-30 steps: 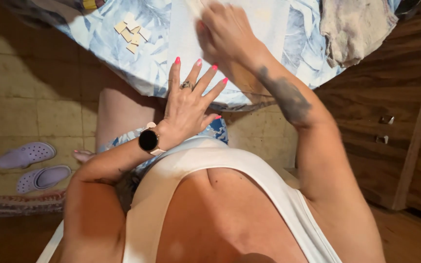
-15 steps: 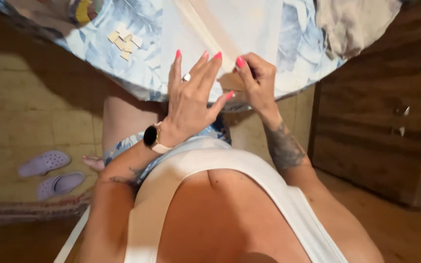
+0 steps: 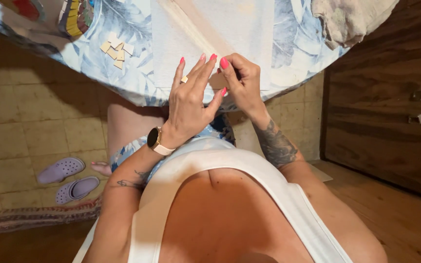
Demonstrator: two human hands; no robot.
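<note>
Since half a second ago the two hands have closed up: the right hand point(image 3: 242, 80), then just beside the left, now meets the left hand's fingertips over the worktop edge. Before that, the right hand was reaching further across the worktop.

Left hand point(image 3: 188, 100): fingers extended and fanned, ring on one finger, smartwatch point(image 3: 154, 140) on the wrist. Thumb tip touches a small tan tile piece point(image 3: 217, 81). Grip loose, fingers mostly straight; it steadies rather than clamps.

Right hand: fingers curled, narrow pinch grip on the same tile piece, forefinger on top. Tile piece is held between both hands, just above the near edge of the white paper sheet point(image 3: 210, 34).

Worktop point(image 3: 132, 73): round, blue leaf-print cloth. Small heap of tan tile pieces point(image 3: 116, 50) well to the left of the hands. Crumpled grey rag point(image 3: 349, 19) at the far right.

Floor: pair of lilac clogs point(image 3: 69, 178) on pale tiles, left of the person's knee.
</note>
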